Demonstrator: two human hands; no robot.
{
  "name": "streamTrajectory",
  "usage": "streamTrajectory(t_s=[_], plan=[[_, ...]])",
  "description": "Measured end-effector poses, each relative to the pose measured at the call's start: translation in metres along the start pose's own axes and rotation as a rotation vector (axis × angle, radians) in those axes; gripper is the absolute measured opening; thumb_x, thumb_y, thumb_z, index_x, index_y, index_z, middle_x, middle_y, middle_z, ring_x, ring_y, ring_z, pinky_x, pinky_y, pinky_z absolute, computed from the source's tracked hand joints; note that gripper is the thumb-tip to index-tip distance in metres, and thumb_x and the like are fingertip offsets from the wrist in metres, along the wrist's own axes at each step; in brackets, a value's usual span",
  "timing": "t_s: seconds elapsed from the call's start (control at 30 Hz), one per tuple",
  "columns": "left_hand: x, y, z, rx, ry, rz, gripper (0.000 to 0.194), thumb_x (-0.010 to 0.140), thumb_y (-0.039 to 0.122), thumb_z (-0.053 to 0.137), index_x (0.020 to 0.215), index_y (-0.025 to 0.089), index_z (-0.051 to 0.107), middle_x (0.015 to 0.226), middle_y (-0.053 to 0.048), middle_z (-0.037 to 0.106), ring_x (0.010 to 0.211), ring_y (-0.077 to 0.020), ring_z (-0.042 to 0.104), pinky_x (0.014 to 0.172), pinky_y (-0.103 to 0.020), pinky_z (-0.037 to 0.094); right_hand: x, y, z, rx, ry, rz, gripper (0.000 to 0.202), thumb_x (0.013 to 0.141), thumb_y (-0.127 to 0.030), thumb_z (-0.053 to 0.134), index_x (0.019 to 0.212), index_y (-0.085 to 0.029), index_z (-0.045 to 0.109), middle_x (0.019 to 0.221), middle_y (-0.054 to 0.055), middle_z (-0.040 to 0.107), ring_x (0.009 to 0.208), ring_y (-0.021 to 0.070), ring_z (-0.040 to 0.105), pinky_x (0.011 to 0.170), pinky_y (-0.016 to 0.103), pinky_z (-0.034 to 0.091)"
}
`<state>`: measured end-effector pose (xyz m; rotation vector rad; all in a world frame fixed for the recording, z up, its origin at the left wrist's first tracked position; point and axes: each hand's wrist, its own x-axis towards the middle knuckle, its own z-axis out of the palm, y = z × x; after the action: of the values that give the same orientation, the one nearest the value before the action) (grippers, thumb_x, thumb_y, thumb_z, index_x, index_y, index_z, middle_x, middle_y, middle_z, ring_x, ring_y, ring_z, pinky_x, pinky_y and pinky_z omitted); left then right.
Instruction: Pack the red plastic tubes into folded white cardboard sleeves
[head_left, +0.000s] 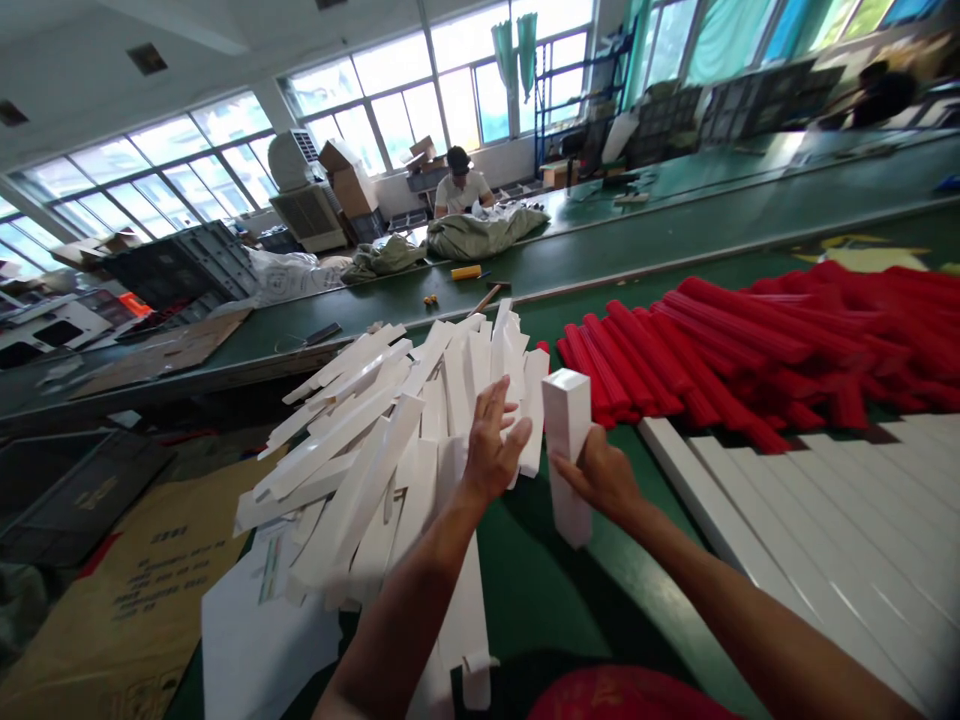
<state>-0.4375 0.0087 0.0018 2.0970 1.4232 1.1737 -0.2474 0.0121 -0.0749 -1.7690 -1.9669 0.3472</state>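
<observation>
Clasping a white box (568, 415) upright, the right grip (598, 472) sits below the box's top, probably to keep that end unobstructed, while the left grip (493, 450), empty and spread, hovers leftward near white strips (375, 475).

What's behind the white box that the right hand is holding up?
Past the white box, red tubes and green tabletop peek out. The spot directly behind is covered, so I can't tell.
</observation>
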Motion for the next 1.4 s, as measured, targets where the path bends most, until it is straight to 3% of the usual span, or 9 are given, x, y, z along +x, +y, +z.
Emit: streamTrajectory(t_s=[0.17, 0.3, 0.43, 0.6, 0.77, 0.93, 1.1, 1.23, 1.4], plan=[[-0.017, -0.039, 0.054, 0.346, -0.078, -0.280, 0.040, 0.089, 0.025, 0.054, 0.128, 0.016, 0.052, 0.119, -0.011, 0.056, 0.100, -0.0203, 0.062, 0.087, -0.033, 0.052, -0.008, 0.084, -0.036, -0.310, -0.243, 0.254, 0.053, 0.090, -0.053, 0.044, 0.117, -0.007, 0.039, 0.087, 0.018, 0.067, 0.083, 0.0351, 0.068, 0.063, 0.036, 0.041], [-0.035, -0.059, 0.096, 0.453, -0.205, -0.303, 0.041, 0.080, 0.022, 0.067, 0.119, 0.017, 0.059, 0.108, -0.010, 0.060, 0.100, -0.0242, 0.060, 0.090, -0.035, 0.048, -0.033, 0.138, -0.012, -0.438, -0.443, 0.282, 0.048, 0.092, -0.042, 0.044, 0.120, -0.003, 0.039, 0.089, 0.021, 0.068, 0.089, 0.0376, 0.068, 0.069, 0.040, 0.045], [-0.047, -0.074, 0.116, 0.559, -0.275, -0.331, 0.040, 0.080, 0.022, 0.067, 0.119, 0.017, 0.058, 0.112, -0.011, 0.059, 0.105, -0.0253, 0.057, 0.092, -0.037, 0.043, -0.049, 0.153, 0.013, -0.538, -0.399, 0.271, 0.052, 0.095, -0.040, 0.039, 0.128, 0.000, 0.037, 0.085, 0.021, 0.067, 0.086, 0.0387, 0.068, 0.066, 0.042, 0.047], [-0.057, -0.088, 0.116, 0.656, -0.291, -0.345, 0.039, 0.082, 0.023, 0.065, 0.120, 0.018, 0.056, 0.113, -0.011, 0.057, 0.108, -0.0273, 0.053, 0.091, -0.040, 0.041, -0.056, 0.149, 0.011, -0.664, -0.218, 0.225, 0.047, 0.095, -0.040, 0.040, 0.116, 0.001, 0.051, 0.088, 0.023, 0.062, 0.075, 0.0348, 0.066, 0.058, 0.038, 0.045], [-0.063, -0.093, 0.115, 0.705, -0.265, -0.357, 0.042, 0.083, 0.027, 0.066, 0.122, 0.019, 0.054, 0.113, -0.010, 0.056, 0.108, -0.0262, 0.052, 0.091, -0.039, 0.041, -0.024, 0.123, -0.007, -0.627, -0.059, 0.046, 0.034, 0.092, -0.038, 0.048, 0.096, -0.008, 0.064, 0.111, 0.025, 0.056, 0.102, 0.0381, 0.055, 0.078, 0.047, 0.043], [-0.065, -0.094, 0.126, 0.750, -0.210, -0.402, 0.062, 0.081, 0.038, 0.070, 0.134, 0.019, 0.046, 0.121, -0.011, 0.054, 0.112, -0.0289, 0.051, 0.094, -0.044, 0.044, 0.070, 0.068, 0.017, -0.154, -0.283, 0.162, 0.038, 0.093, -0.032, 0.051, 0.122, -0.008, 0.057, 0.118, 0.020, 0.057, 0.105, 0.0258, 0.057, 0.087, 0.034, 0.042], [-0.059, -0.102, 0.142, 0.762, -0.186, -0.463, 0.081, 0.074, 0.036, 0.077, 0.143, 0.019, 0.037, 0.126, -0.013, 0.053, 0.103, -0.0274, 0.059, 0.080, -0.036, 0.053, 0.149, 0.039, 0.061, -0.020, -0.537, 0.301, 0.024, 0.080, -0.029, 0.071, 0.088, -0.008, 0.065, 0.083, 0.007, 0.065, 0.077, 0.0172, 0.062, 0.065, 0.026, 0.047], [-0.058, -0.110, 0.149, 0.725, -0.169, -0.488, 0.088, 0.073, 0.035, 0.077, 0.146, 0.015, 0.032, 0.127, -0.016, 0.052, 0.102, -0.0280, 0.062, 0.081, -0.035, 0.055, 0.166, 0.032, 0.076, 0.139, -0.680, 0.393, 0.022, 0.089, -0.031, 0.064, 0.082, -0.011, 0.061, 0.073, -0.002, 0.060, 0.062, 0.0083, 0.057, 0.058, 0.022, 0.049], [-0.055, -0.113, 0.145, 0.638, -0.190, -0.498, 0.085, 0.075, 0.032, 0.074, 0.146, 0.016, 0.031, 0.126, -0.015, 0.053, 0.106, -0.0289, 0.061, 0.084, -0.036, 0.055, 0.162, 0.033, 0.068, 0.411, -0.671, 0.508, 0.020, 0.091, -0.028, 0.061, 0.080, -0.011, 0.058, 0.067, -0.004, 0.055, 0.052, 0.0048, 0.048, 0.049, 0.017, 0.042]])
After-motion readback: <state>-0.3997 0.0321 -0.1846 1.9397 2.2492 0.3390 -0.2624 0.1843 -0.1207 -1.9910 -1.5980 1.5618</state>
